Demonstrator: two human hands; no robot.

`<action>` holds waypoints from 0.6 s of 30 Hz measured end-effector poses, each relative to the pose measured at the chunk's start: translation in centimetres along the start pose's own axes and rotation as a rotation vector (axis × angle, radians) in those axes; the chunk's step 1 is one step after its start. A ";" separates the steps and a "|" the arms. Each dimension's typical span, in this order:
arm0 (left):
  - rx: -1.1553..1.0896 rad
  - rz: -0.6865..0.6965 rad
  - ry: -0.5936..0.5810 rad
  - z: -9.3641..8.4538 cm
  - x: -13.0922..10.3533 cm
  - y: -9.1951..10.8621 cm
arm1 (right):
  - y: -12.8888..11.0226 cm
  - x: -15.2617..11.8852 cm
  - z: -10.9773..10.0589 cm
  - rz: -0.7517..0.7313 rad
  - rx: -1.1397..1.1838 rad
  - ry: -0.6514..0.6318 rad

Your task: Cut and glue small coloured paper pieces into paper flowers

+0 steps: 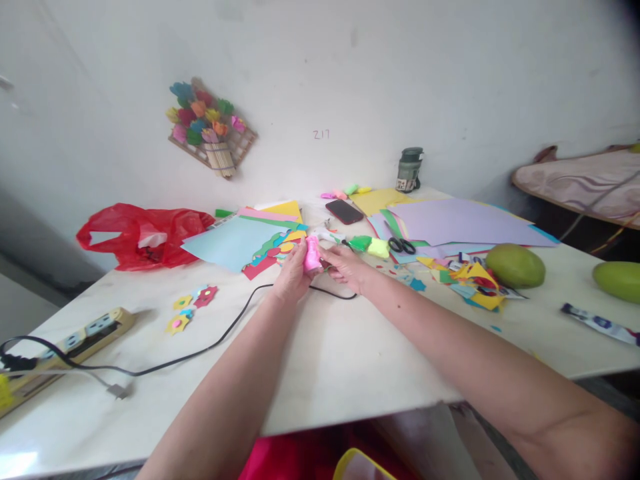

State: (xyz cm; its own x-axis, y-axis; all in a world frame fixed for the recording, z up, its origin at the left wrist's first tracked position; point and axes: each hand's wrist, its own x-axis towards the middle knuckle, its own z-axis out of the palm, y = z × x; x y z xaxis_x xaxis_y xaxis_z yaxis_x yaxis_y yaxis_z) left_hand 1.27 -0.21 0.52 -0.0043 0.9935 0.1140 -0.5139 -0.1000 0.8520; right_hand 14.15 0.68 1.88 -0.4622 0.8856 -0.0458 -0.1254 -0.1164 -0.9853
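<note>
Above the middle of the table, a small shiny pink packet (313,253) sits between my two hands. My left hand (293,272) is closed around its left side. On the other side, the fingers of my right hand (345,265) are bent in and pinch at its right edge; the fingertips are partly hidden. Just behind are a green packet (360,243) and a pale yellow packet (379,248). Black-handled scissors (401,246) lie right of them. Several paper flowers (193,307) rest to the left of my left forearm.
A black cable (220,341) crosses from the power strip (80,343) under my hands. Coloured paper sheets (235,241) and a red plastic bag (145,233) lie left. Rightward are lilac sheets (450,220), paper scraps (475,283), a green fruit (515,265) and a tube (600,323). Behind: phone (344,212), bottle (409,170).
</note>
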 end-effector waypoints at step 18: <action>-0.015 0.188 0.158 0.6 0.4 -0.2 | 0.9 0.9 -0.1 -0.296 -0.511 0.190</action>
State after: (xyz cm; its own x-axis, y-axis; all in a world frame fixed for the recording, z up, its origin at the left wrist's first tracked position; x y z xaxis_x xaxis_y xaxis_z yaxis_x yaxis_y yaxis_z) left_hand 1.83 0.13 0.72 -0.2343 0.9540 0.1873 -0.5045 -0.2840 0.8153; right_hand 13.69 1.36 0.95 -0.3014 0.9175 0.2595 0.2333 0.3348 -0.9129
